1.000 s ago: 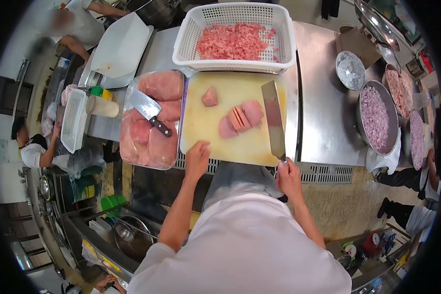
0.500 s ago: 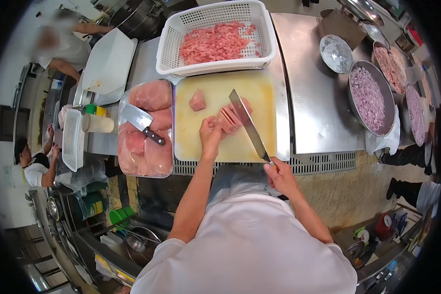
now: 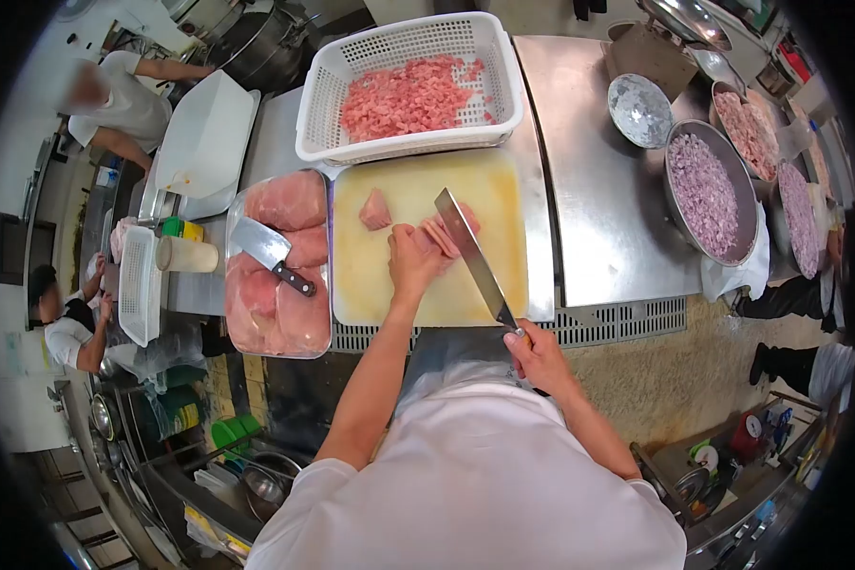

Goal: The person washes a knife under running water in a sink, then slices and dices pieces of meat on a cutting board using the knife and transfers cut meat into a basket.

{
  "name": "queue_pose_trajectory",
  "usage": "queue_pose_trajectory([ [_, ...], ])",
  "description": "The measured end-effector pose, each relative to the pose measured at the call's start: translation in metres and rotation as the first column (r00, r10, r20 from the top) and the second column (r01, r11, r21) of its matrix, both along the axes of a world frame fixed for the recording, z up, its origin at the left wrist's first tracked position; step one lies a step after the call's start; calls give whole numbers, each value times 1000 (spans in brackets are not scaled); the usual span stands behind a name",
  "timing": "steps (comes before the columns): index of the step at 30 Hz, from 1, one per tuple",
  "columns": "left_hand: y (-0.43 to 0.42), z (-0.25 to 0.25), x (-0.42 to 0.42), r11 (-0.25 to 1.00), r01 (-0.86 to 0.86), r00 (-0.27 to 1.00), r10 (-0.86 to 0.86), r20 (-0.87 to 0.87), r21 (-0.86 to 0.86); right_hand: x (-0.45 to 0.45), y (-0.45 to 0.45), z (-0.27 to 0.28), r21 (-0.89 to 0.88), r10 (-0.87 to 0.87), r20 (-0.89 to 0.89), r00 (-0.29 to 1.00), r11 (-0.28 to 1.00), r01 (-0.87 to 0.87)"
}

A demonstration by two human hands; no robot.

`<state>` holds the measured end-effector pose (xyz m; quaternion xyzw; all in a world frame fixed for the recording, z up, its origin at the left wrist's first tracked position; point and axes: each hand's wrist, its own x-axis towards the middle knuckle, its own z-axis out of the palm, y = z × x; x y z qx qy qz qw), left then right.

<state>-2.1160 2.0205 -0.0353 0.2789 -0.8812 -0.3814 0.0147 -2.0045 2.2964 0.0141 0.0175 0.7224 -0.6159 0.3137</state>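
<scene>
My right hand [image 3: 532, 353] is wrapped round the handle of a long knife [image 3: 472, 252], whose blade slants up and left across the cutting board [image 3: 370, 290]. Sliced raw meat [image 3: 440, 236] lies against the left side of the blade, and more meat shows beyond it on the right. With bent fingers my left hand [image 3: 411, 261] grips the left end of these slices; its fingertips are partly hidden. A separate chunk of meat [image 3: 375, 210] rests near the board's upper left.
A white perforated basket [image 3: 318, 123] of diced meat stands behind the board. To the left, a tray [image 3: 327, 323] holds large meat pieces with a cleaver [image 3: 263, 243] on top. Bowls of chopped onion [image 3: 708, 195] stand at right. Two people [image 3: 123, 95] work at far left.
The view has shifted slightly, so the board and basket sit a little lower. My left hand has closed further over the slices, and the knife blade has moved slightly against the meat.
</scene>
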Motion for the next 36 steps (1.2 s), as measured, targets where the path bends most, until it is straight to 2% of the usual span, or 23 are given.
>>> queue_pose_trajectory([
  [1,4,7,-3,995,28,1000,-27,14,-98,0,-1,-1,5,-8,-13,1000,1000,8],
  [4,5,16,-6,997,26,998,-22,53,-76,0,-4,6,-38,-16,52,999,999,18],
  [10,-12,-11,-6,998,58,994,-58,-98,-7,1,-11,15,-18,-43,23,999,999,44],
  [13,-3,-5,-4,1000,4,997,-4,-83,-3,-1,-10,13,-5,-29,-15,999,1000,29],
  [19,-4,7,-4,998,6,1000,-5,-19,59,1,-19,19,48,19,-42,999,999,-17],
  [22,-14,-1,1,998,-15,992,23,-122,66,3,-23,18,16,16,-19,1000,1000,-16],
  [25,-28,-3,8,996,52,992,-43,-120,74,6,-26,16,30,4,-9,1000,1000,-4],
  [29,-57,6,29,989,83,990,-68,-120,119,14,-23,4,-33,-171,-15,985,985,170],
  [31,-90,3,47,975,119,986,-95,-136,185,14,-18,-4,24,-217,-57,974,975,219],
  [34,-126,4,64,963,269,959,-265,-104,30,5,-12,-8,83,-272,-27,962,958,273],
  [36,-132,8,64,896,412,876,-440,-197,-168,0,-12,-2,109,-320,16,947,942,317],
])
